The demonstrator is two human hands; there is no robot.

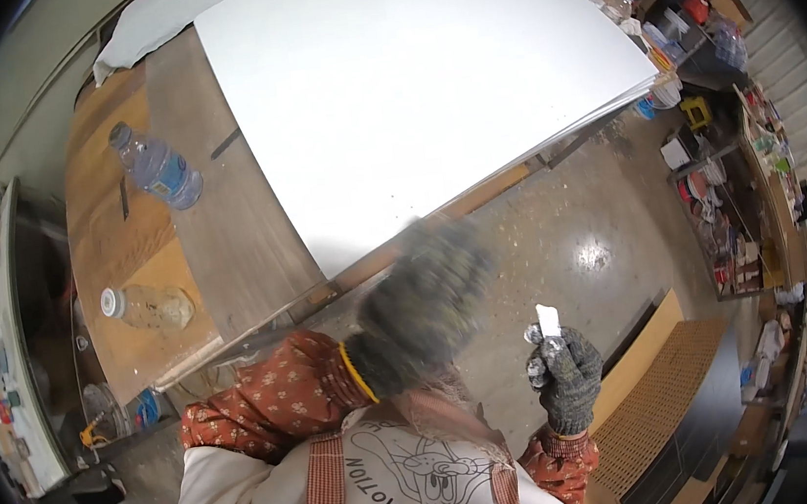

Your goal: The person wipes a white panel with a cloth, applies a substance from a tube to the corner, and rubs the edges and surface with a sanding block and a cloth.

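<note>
Head view: two bottles (157, 170) on surface (225, 241), one board (406, 84); right hand (566, 378) grip shut on white piece (548, 320); left hand (424, 304) blurred, grip unclear.

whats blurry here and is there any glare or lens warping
Head view: the left hand in a grey knit glove is smeared by motion blur; the right hand in a grey knit glove, pinching a small white piece, is sharp. Glare spots the concrete floor. Fisheye bends the large white board edges, with dark corners.

Gloved right hand (564, 378) pinches a small white piece (548, 319); gloved left hand (424, 304) blurs near the white board (425, 82)'s near edge.
</note>
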